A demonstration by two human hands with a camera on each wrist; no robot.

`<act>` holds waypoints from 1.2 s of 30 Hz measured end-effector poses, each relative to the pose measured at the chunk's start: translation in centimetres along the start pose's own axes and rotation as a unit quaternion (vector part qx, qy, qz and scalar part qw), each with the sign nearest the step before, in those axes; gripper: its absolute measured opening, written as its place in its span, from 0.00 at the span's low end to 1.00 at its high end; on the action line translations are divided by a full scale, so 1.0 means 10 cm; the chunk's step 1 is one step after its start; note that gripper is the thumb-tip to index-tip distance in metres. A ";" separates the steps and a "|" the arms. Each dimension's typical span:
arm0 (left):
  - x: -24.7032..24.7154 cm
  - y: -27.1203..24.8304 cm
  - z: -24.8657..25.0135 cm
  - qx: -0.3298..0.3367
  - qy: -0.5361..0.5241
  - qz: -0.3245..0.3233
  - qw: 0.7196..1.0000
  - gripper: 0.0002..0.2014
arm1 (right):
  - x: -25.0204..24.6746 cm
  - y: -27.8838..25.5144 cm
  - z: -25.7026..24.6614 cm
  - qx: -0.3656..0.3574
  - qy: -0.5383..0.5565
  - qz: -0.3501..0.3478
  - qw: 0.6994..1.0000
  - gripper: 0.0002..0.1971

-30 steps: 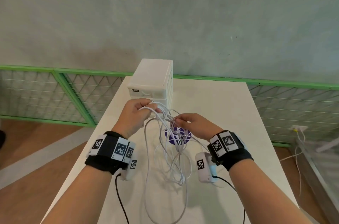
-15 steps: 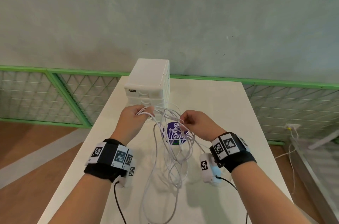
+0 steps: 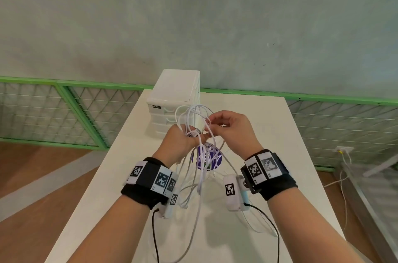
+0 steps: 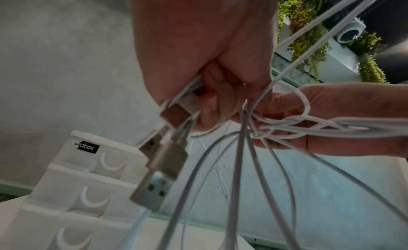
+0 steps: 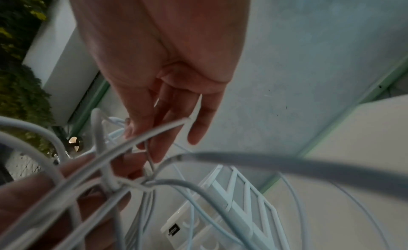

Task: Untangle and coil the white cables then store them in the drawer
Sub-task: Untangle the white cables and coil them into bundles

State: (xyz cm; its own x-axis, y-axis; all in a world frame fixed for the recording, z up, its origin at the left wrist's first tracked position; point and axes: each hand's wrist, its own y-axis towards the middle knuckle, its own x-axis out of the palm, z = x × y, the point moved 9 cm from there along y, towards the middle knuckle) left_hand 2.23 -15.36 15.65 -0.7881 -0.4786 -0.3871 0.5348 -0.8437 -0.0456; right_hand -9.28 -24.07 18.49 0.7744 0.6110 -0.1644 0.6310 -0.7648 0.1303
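White cables (image 3: 195, 125) bunched between both hands, above the table (image 3: 269, 133).

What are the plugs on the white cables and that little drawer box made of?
The plugs look like metal: dull silver shells with a soft shine. The cables seem rubbery plastic, since they bend in loose loops. The drawer box looks like hard, smooth white plastic with moulded handles.

White cables (image 3: 195, 168) smooth plastic, plugs (image 4: 167, 159) brushed metal; drawer unit (image 3: 172, 99) matt plastic; table (image 3: 280, 133) smooth matt.
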 end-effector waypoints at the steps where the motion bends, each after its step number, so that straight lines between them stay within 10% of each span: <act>1: -0.02 0.01 0.00 -0.001 0.007 0.000 1.000 0.13 | -0.05 0.01 -0.03 -0.003 -0.002 0.009 1.000 0.08; 27: -0.29 0.12 -0.19 -0.078 -0.126 0.140 0.979 0.14 | -0.65 -0.04 -0.08 -0.033 -0.066 0.168 0.983 0.07; 32: -0.27 0.17 -0.10 -0.070 -0.145 0.151 0.975 0.14 | -0.01 -0.20 0.41 0.137 -0.138 -0.126 0.973 0.15; 36: -0.22 0.18 -0.06 -0.063 -0.139 0.146 0.977 0.16 | 0.07 -0.22 0.49 0.131 -0.064 -0.113 0.983 0.09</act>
State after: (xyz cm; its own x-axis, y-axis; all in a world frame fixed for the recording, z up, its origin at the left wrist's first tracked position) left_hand 5.10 -15.64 15.87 -0.6388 -0.7574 -0.1352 0.7691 -0.6327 -0.0902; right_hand -10.31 -22.97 13.34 0.5934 0.7534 -0.2835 0.7397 -0.6492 -0.1770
